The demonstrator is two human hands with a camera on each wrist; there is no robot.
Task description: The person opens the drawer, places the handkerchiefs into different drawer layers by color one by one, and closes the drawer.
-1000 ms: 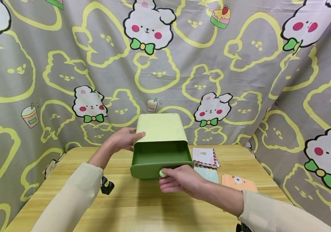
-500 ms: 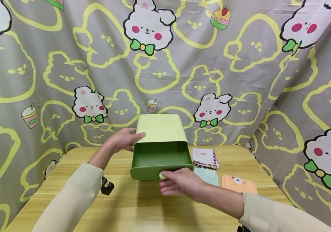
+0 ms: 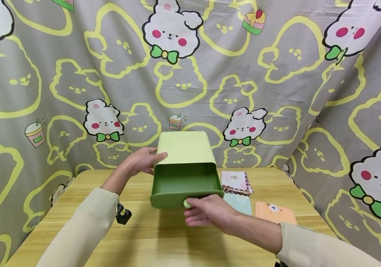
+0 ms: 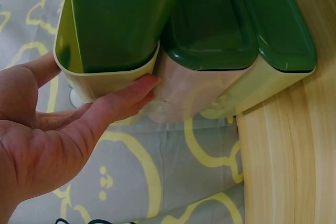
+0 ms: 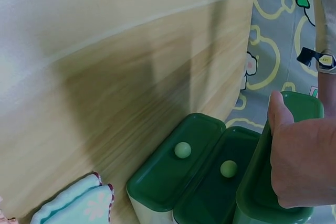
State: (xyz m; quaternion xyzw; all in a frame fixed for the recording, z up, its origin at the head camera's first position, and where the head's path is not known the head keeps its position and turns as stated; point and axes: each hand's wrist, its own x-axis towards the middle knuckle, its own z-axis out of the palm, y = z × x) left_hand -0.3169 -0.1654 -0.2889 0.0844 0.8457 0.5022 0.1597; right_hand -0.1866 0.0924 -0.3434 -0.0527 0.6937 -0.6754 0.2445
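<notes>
A small pale yellow-green drawer cabinet (image 3: 184, 146) stands on the table, its dark green top drawer (image 3: 186, 178) pulled well out. The inside that shows in the drawer holds nothing. My left hand (image 3: 143, 161) steadies the cabinet's left side; the thumb lies on its top and, in the left wrist view, extended fingers (image 4: 123, 98) press along the side wall. My right hand (image 3: 208, 212) pinches the round pale green knob (image 3: 186, 203) on the drawer front. Below, two drawers are closed, each with a knob (image 5: 182, 150) in the right wrist view.
Right of the cabinet lie folded cloths: a white-pink one (image 3: 234, 180), a light teal one (image 3: 238, 202) and an orange one (image 3: 274, 210), partly behind my right forearm. The wooden table (image 3: 120, 241) ends at a patterned curtain (image 3: 190, 85).
The top drawer has come out slightly more toward me, with my right hand on its knob. My left hand and the cabinet have stayed in place.
</notes>
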